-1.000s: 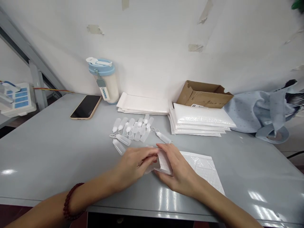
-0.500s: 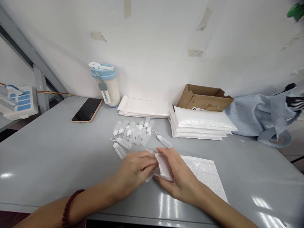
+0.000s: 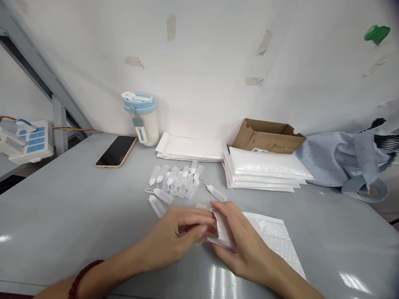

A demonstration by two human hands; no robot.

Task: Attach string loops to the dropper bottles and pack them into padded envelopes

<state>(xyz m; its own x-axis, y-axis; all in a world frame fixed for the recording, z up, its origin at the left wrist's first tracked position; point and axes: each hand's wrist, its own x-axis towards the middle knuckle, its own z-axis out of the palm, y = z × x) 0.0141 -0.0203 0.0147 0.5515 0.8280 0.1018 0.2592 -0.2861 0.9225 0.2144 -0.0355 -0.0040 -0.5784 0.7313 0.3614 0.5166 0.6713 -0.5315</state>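
My right hand (image 3: 241, 243) is closed around the edges of a small white plastic bag (image 3: 223, 229), its mouth facing left. My left hand (image 3: 179, 230) is at that mouth, fingers curled against the bag and partly hidden by it, thumb in front. Thin translucent plastic shows around the left fingertips. Beyond the hands lies a loose group of small translucent squeeze bottles (image 3: 179, 179), several with wire rings. A flat white bubble mailer (image 3: 274, 238) lies under and beside my right forearm.
Stacked white padded mailers (image 3: 268, 170) lie before a cardboard box (image 3: 269, 139). More flat white mailers (image 3: 190, 147) lie against the wall. A tumbler (image 3: 143, 124) and a phone (image 3: 116, 151) are at the left; a light blue cloth bag (image 3: 333, 155) is at the right.
My left fingers have straightened somewhat and reach further right behind the bag's edge, with the thumb now apart from them. The view has tilted up slightly.
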